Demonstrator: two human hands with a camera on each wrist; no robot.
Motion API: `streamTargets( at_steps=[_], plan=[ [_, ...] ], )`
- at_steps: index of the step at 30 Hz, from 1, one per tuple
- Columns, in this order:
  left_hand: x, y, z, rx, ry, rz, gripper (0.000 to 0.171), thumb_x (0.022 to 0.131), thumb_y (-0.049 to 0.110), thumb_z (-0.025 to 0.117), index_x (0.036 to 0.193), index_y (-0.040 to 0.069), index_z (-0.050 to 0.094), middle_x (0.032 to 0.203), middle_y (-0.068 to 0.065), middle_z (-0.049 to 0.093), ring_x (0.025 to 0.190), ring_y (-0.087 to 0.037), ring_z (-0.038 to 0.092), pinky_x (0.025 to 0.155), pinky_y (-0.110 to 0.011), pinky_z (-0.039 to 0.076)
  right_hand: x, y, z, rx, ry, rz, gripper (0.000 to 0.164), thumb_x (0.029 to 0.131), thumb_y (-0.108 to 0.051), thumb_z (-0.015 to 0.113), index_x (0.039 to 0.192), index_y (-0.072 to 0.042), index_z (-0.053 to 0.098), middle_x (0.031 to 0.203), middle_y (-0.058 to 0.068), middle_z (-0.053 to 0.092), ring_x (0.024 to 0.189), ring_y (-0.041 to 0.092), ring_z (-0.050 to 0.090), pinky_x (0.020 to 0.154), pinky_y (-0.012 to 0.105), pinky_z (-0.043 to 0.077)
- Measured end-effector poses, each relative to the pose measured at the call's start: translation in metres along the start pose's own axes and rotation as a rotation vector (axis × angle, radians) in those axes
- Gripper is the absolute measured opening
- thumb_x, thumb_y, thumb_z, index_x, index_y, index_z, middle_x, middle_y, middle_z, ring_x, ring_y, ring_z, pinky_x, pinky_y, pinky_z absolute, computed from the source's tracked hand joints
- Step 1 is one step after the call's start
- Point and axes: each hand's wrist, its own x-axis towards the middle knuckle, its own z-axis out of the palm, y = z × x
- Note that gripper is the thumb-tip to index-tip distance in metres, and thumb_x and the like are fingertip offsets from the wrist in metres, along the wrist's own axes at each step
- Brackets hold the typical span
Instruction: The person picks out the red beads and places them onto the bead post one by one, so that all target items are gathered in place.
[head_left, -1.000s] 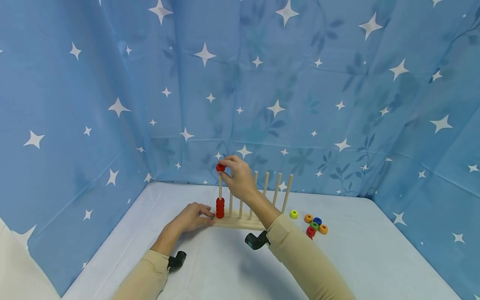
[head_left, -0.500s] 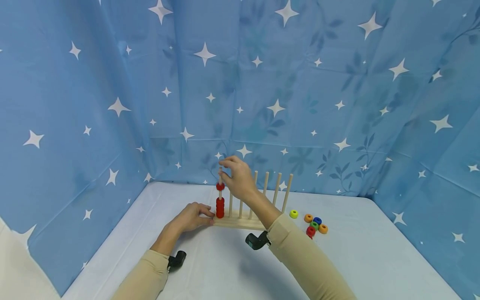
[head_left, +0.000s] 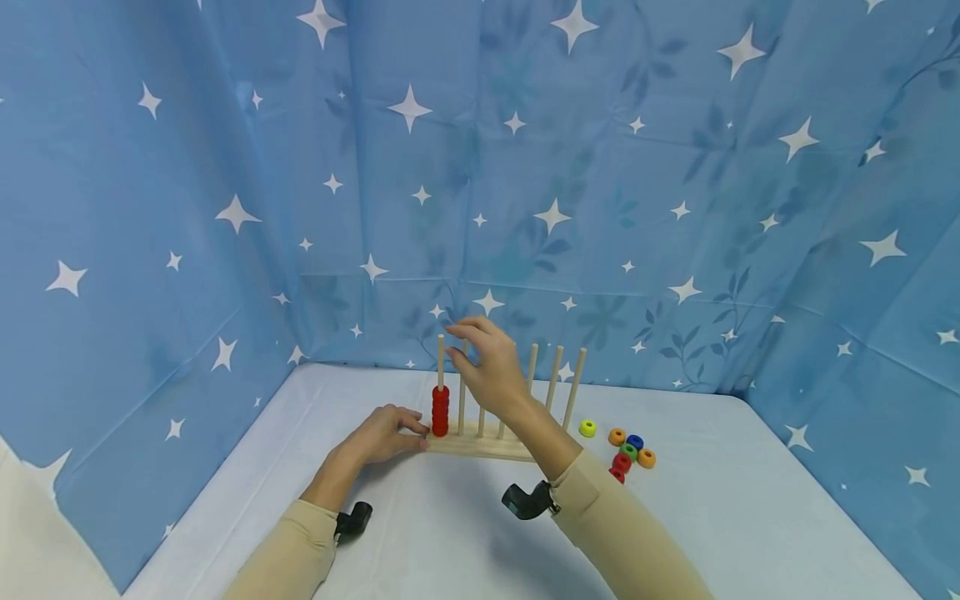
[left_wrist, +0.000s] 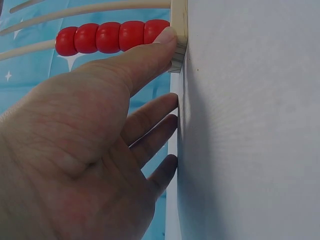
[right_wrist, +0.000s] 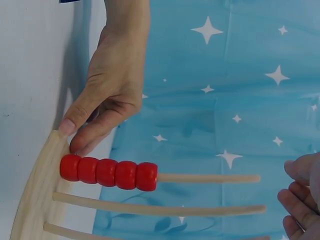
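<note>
A wooden peg stand point(head_left: 480, 448) with a row of upright pegs stands on the white table. Several red beads point(head_left: 440, 411) are stacked on its leftmost peg, and the upper part of that peg point(right_wrist: 210, 178) is bare. My left hand point(head_left: 386, 435) grips the left end of the base; in the left wrist view its thumb point(left_wrist: 150, 57) lies on the base edge beside the lowest bead. To the right of the leftmost peg's tip, my right hand point(head_left: 491, 362) is raised with thumb and fingers apart, holding nothing. It hides parts of the middle pegs.
Loose beads lie on the table right of the stand: a yellow one point(head_left: 583, 431), two orange, a blue one point(head_left: 635, 438), a green one and red ones point(head_left: 619, 467) close together. A blue curtain with white stars hangs behind and at the sides.
A red bead has left my right hand, slid down the leftmost peg and joined the stack. My right hand has then drawn back slightly right. The left hand has stayed in place.
</note>
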Motion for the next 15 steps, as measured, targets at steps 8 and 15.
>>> streamTargets(
  at_steps=[8,15],
  plan=[
    [-0.001,0.003,-0.001,-0.021,-0.002,-0.02,0.018,0.086,0.02,0.086,0.104,0.017,0.086,0.134,-0.016,0.07,0.136,-0.041,0.056,0.115,-0.061,0.041,-0.011,0.001,-0.009,0.048,0.099,-0.015,0.025,0.092,-0.002,0.077,0.117,-0.003,0.077,0.115,0.01,0.072,0.108,0.025,0.071,0.089,0.037,0.059],
    [0.001,0.001,-0.001,-0.02,-0.004,-0.011,0.019,0.087,0.021,0.085,0.105,0.016,0.085,0.135,-0.017,0.07,0.136,-0.04,0.058,0.115,-0.06,0.042,-0.025,0.006,-0.016,0.043,0.112,0.02,0.023,0.094,-0.003,0.075,0.117,-0.001,0.076,0.115,0.01,0.071,0.108,0.024,0.069,0.084,0.036,0.06]
  ],
)
